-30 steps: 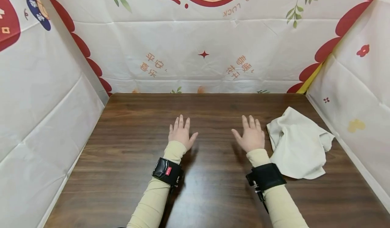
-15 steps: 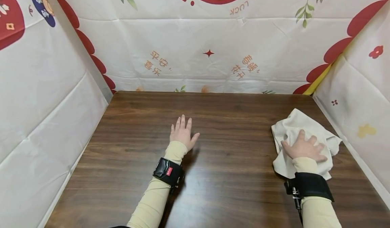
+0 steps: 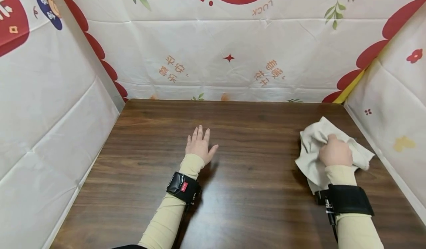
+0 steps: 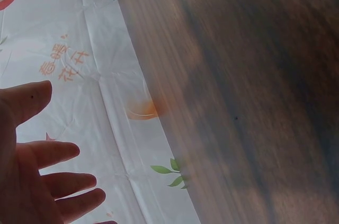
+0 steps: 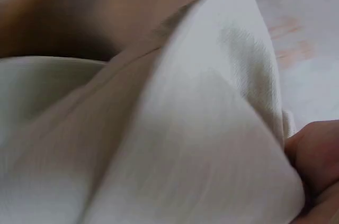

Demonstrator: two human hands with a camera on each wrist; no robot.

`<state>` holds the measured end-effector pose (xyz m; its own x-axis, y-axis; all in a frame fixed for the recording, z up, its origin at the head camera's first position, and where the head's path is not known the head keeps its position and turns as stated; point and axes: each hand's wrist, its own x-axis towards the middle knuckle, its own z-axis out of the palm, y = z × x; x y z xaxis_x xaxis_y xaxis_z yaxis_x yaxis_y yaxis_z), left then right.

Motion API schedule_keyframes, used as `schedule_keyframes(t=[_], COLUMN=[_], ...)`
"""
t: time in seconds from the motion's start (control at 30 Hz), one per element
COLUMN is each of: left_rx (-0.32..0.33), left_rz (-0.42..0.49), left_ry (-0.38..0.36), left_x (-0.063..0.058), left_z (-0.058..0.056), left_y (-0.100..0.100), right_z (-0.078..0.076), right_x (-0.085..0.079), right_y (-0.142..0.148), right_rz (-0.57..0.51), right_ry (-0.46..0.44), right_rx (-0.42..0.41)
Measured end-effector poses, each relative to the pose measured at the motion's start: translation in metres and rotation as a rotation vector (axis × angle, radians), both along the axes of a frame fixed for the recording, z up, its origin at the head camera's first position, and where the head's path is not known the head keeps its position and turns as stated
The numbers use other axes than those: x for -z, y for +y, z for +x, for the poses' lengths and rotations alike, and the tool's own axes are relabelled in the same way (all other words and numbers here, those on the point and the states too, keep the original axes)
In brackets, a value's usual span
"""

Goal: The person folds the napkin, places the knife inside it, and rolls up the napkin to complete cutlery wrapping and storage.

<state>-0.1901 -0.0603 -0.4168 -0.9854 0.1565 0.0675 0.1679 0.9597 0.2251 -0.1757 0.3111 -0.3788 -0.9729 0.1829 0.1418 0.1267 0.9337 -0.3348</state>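
Observation:
A crumpled white cloth [image 3: 314,142] lies at the right side of the brown wooden table [image 3: 253,190]. My right hand [image 3: 336,152] grips it from above with curled fingers, bunching its middle. In the right wrist view the folded cloth [image 5: 196,128] fills most of the picture, and part of my hand [image 5: 320,166] shows at its right edge, closed on the fabric. My left hand [image 3: 198,145] is spread, fingers straight, over the left-middle of the table, holding nothing. The left wrist view shows the same hand [image 4: 42,171] with its fingers apart.
White printed sheets hang as a back wall [image 3: 206,42], a left wall [image 3: 50,130] and a right wall [image 3: 396,108] around the table. The cloth lies near the right wall. Black straps with cables sit on both wrists.
My right hand has moved right from the bare table onto the cloth, first spread flat, now curled and gripping it. The cloth has bunched up. My left hand stays in place.

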Motion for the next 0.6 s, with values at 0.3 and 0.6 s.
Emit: schedule_keyframes(t=[0.3, 0.6], left_rx=[-0.003, 0.001], left_rz=[-0.015, -0.014], left_ry=[0.02, -0.034], left_x=[0.012, -0.008], left_z=[-0.011, -0.001], left_y=[-0.013, -0.015], right_z=[-0.03, -0.038], right_x=[-0.062, -0.024], right_y=[-0.114, -0.198], right_rz=[-0.016, -0.09], right_ry=[0.255, 0.025], right_rx=[-0.251, -0.551])
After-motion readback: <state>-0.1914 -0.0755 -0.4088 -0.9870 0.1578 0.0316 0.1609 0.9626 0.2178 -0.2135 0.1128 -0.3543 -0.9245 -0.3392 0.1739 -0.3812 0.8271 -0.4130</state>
